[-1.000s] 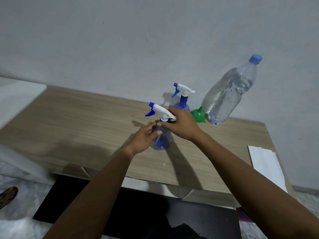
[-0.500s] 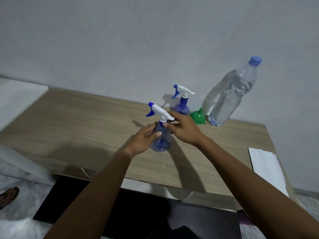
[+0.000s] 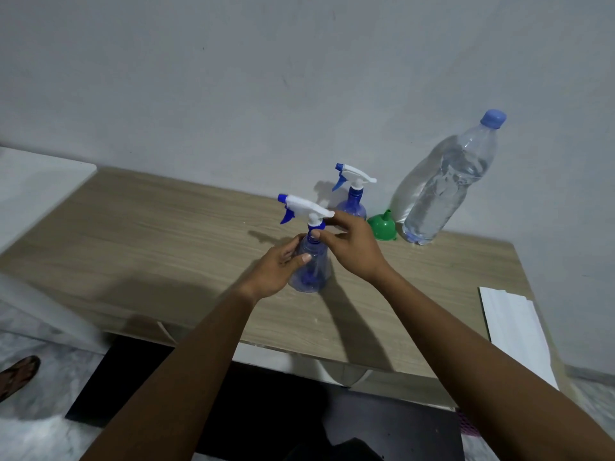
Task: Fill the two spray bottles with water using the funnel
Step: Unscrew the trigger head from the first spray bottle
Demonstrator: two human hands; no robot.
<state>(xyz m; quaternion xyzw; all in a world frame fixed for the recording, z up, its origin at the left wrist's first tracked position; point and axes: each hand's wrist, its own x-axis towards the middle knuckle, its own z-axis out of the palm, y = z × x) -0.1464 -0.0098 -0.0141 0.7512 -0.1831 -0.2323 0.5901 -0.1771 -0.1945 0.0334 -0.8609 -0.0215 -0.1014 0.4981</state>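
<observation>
A blue see-through spray bottle [image 3: 314, 271] stands near the middle of the wooden table [image 3: 166, 241]. My left hand [image 3: 278, 271] grips its body from the left. My right hand [image 3: 349, 247] pinches the blue collar under its white spray head [image 3: 307, 209]. A second spray bottle [image 3: 352, 201] stands behind, close to the wall. A green funnel [image 3: 382, 226] lies mouth-down to that bottle's right. A large clear water bottle [image 3: 446, 188] with a blue cap stands capped at the back right.
White sheets of paper [image 3: 512, 331] lie at the table's right edge. A white surface [image 3: 36, 184] adjoins the table on the left. A sandalled foot [image 3: 18, 375] shows on the floor at lower left. A dark mat [image 3: 299, 410] lies under the table's front edge.
My right hand has shifted from over the spray head down to the collar. The bottle and my left hand have stayed in place.
</observation>
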